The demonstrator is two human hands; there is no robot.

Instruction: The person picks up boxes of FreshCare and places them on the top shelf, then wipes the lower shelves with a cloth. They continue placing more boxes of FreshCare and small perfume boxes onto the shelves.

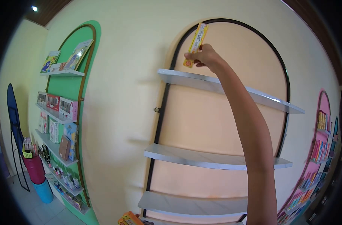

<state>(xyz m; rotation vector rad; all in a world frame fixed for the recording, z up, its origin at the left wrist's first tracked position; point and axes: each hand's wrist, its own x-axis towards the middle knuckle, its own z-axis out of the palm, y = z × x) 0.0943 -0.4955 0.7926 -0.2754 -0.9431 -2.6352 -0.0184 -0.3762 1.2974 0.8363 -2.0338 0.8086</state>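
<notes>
- Bare forearm (259, 161), mine, rises from the lower right to my right hand (205, 57) at upper centre.
- At the bottom edge, left of centre, an orange package (129, 219) shows; my left hand is out of view, so I cannot tell its grip.
- My right hand clamps the lower part of a slim yellow box (198, 39), tilted with its top leaning right.
- Just below runs the top shelf (188, 79); I cannot tell whether box and shelf touch. I judge the step to be positioning the box here; setting it down calls for steadying its base before easing my hold.
- Behind, a black frame (161, 116) edges the peach panel (201, 116).
- Farther off, a stocked green display (64, 85) stands left.
</notes>
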